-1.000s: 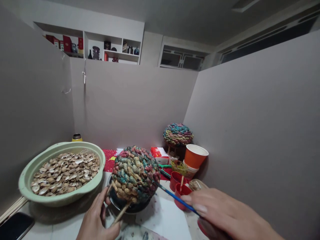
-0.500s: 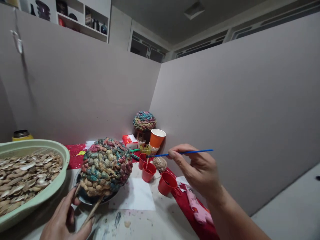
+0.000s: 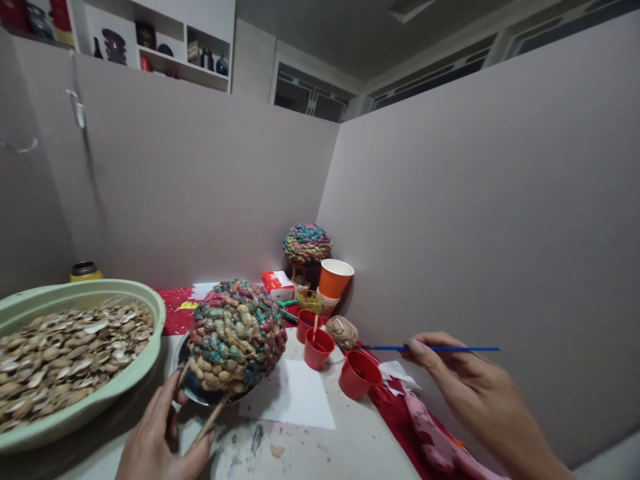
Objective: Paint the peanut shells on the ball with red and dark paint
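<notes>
My left hand (image 3: 163, 427) is closed around the wooden sticks (image 3: 214, 415) that stick out from a dome covered in peanut shells (image 3: 237, 337). The dome is painted pink, teal and yellow, with bare tan shells along its lower edge. It is tilted over a dark bowl (image 3: 203, 393). My right hand (image 3: 460, 387) pinches a thin blue paintbrush (image 3: 440, 348), held level. Its tip points left, just above and behind the nearest red cup (image 3: 360, 375). Another red cup (image 3: 319, 348), with a stick in it, stands further left, and a third red cup (image 3: 305, 323) is behind.
A green basket (image 3: 155, 333) of peanut shells stands at left. Behind the cups are a ball of twine (image 3: 343, 331), stacked paper cups (image 3: 335, 277) and another shell-covered dome (image 3: 307, 243). White paper (image 3: 300, 400) lies on the table; a pink cloth (image 3: 430, 440) lies right.
My right hand has moved right and down with the paintbrush, away from the rear red cups. My left hand still holds the dome's sticks. The whole view has shifted slightly left.
</notes>
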The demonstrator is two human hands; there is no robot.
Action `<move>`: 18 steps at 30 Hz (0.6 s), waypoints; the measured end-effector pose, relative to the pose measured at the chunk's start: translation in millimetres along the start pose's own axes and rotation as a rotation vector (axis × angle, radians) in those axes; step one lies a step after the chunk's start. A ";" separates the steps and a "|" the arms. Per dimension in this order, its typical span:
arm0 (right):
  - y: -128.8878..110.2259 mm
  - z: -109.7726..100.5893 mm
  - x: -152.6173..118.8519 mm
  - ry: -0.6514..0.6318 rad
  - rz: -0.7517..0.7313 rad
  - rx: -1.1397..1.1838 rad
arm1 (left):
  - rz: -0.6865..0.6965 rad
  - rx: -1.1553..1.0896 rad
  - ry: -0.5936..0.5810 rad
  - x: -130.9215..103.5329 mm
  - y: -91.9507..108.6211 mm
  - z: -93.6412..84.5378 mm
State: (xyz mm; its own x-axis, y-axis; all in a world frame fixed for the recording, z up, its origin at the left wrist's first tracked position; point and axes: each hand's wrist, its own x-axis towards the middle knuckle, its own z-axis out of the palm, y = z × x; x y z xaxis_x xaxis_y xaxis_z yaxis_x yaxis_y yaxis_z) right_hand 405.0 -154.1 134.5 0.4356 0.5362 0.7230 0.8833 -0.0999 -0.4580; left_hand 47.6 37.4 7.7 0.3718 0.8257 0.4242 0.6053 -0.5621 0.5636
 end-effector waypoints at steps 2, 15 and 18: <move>3.1 4.0 -0.3 -0.022 -0.026 0.009 | -0.010 0.009 0.009 -1.7 2.3 0.2; 5.2 19.2 -7.4 0.153 0.011 -0.009 | -0.042 -0.045 0.169 -8.5 3.5 16.9; 16.9 21.7 -12.3 0.223 0.085 0.018 | -0.019 -0.034 0.108 -7.2 0.7 11.5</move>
State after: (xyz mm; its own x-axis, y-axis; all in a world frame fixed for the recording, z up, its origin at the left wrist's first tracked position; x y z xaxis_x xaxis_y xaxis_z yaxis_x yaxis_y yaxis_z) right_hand 410.8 -144.2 106.7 0.5372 0.3282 0.7770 0.8396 -0.1207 -0.5296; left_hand 53.5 31.6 -3.2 0.2813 0.8273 0.4863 0.5868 -0.5493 0.5949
